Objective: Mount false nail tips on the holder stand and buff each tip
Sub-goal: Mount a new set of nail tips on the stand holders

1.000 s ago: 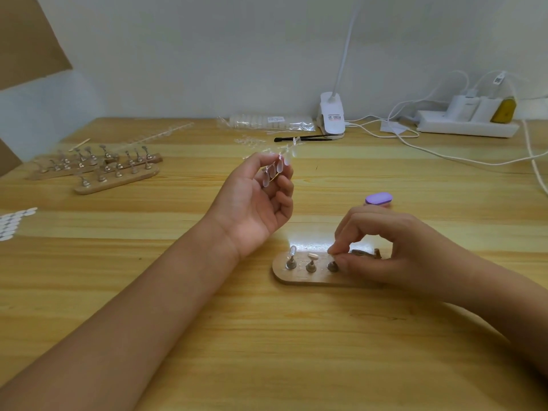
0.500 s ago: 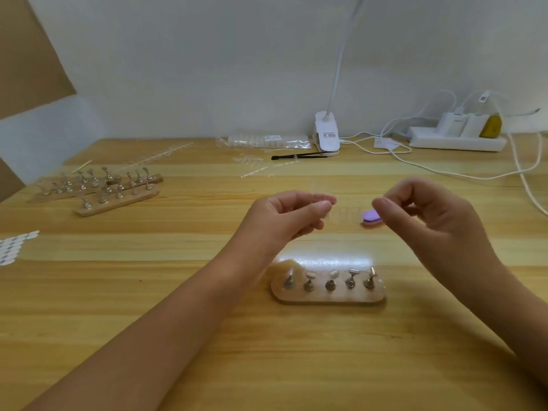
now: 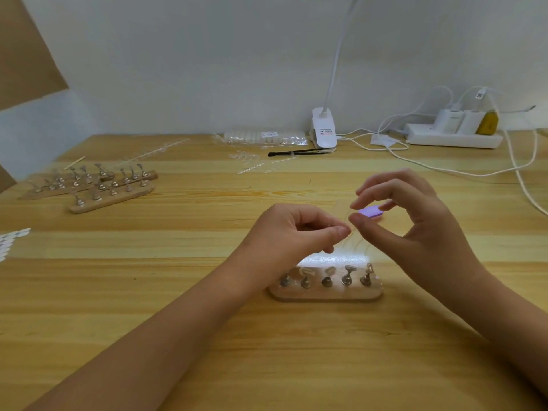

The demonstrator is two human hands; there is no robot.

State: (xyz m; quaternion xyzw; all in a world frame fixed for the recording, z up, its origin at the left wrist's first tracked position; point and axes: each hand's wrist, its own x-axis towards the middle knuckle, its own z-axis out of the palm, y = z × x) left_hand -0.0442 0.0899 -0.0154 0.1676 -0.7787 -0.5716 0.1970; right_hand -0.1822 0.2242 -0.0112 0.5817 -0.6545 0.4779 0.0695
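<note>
A small wooden holder stand [image 3: 326, 294] with several metal pegs lies on the table in front of me; at least two pegs carry a pale nail tip [image 3: 329, 270]. My left hand [image 3: 292, 232] hovers above it, thumb and fingers pinched on a clear strip of nail tips [image 3: 344, 216] that is barely visible. My right hand [image 3: 415, 223] is beside it, with thumb and forefinger apart and reaching to the left fingertips at the strip. A purple buffer block [image 3: 371, 210] lies on the table behind my right fingers, partly hidden.
Other wooden holder stands [image 3: 112, 194] lie at the far left, with white stickers [image 3: 9, 241] at the left edge. At the back are a bag of tips [image 3: 267, 138], loose clear strips [image 3: 249, 165], a black brush [image 3: 296, 152], a lamp clip [image 3: 324, 132], and a power strip [image 3: 453, 138] with trailing cables.
My right hand left the stand's pegs, rose and came to the left hand's fingertips. My left hand turned palm down and lowered with the clear tips.
</note>
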